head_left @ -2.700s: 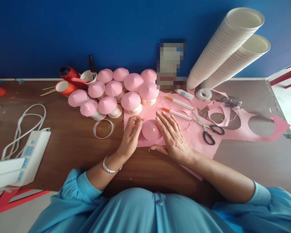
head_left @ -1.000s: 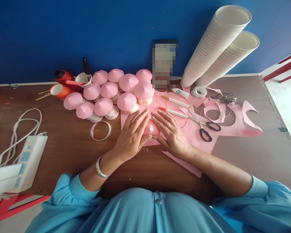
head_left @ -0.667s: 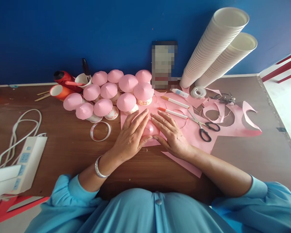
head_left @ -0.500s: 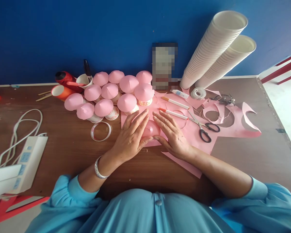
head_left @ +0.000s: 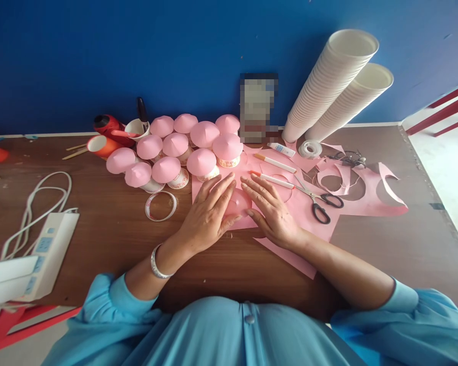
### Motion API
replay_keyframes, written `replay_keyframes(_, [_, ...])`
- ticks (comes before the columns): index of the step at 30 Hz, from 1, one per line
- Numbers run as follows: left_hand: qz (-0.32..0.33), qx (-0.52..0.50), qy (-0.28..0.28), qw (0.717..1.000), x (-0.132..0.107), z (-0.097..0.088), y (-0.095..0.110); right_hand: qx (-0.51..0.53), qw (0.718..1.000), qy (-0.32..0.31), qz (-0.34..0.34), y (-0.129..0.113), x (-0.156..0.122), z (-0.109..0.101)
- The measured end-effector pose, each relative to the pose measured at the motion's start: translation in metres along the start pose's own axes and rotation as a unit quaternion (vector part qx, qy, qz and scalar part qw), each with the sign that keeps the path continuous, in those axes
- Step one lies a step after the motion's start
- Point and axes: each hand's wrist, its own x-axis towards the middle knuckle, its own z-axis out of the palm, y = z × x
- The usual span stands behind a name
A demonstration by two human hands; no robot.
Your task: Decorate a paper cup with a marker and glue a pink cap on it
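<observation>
A pink paper cone [head_left: 238,202] lies between my hands, its tip pointing up; whatever is under it is hidden. My left hand [head_left: 210,216] rests along its left side, fingers stretched out and the thumb at its near edge. On the opposite side, my right hand [head_left: 274,216] lies with fingers extended against the cone, thumb slightly lifted off to the side. Beneath them is a pink paper sheet [head_left: 313,231]. Beyond my left hand, several finished-looking pink cones on patterned paper cups [head_left: 229,147] stand grouped.
Scissors [head_left: 320,202], markers [head_left: 277,163], a glue tube [head_left: 281,149] and a tape roll [head_left: 310,149] lie right of the cups. Two tall paper-cup stacks [head_left: 330,84] lean near the blue wall. A paper ring [head_left: 148,211], power strip [head_left: 57,254] and red glue gun [head_left: 112,127] are on the left.
The view has shifted slightly. Both hands stay around the pink cone, with the right thumb drawn a little away from its near edge.
</observation>
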Motion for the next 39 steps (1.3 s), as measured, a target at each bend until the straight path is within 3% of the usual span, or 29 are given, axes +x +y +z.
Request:
replay_keyframes(5, [-0.005, -0.018, 0.023, 1.0, -0.005, -0.01, -0.005, 0.002, 1.0, 0.003, -0.002, -0.005, 0.002, -0.01])
replay_keyframes(8, [-0.049, -0.055, 0.038, 0.997, -0.017, -0.01, -0.01, 0.0, 1.0, 0.011, -0.011, -0.007, 0.005, -0.014])
replay_keyframes(14, [-0.129, -0.141, 0.02, 0.981, -0.037, 0.022, -0.014, 0.063, 0.998, -0.006, -0.022, -0.004, 0.02, 0.005])
replay_keyframes(18, [-0.142, -0.174, 0.03, 0.974, -0.032, 0.034, -0.011, 0.088, 0.996, 0.001, 0.01, -0.003, 0.026, 0.018])
replay_keyframes(27, [-0.149, -0.196, 0.021, 0.969, -0.025, 0.036, -0.009, 0.112, 0.992, 0.029, 0.041, -0.013, 0.03, 0.02])
replay_keyframes(39, [-0.169, -0.212, 0.025, 0.962, -0.012, 0.036, -0.006, 0.09, 0.993, 0.016, 0.072, -0.019, 0.036, 0.022])
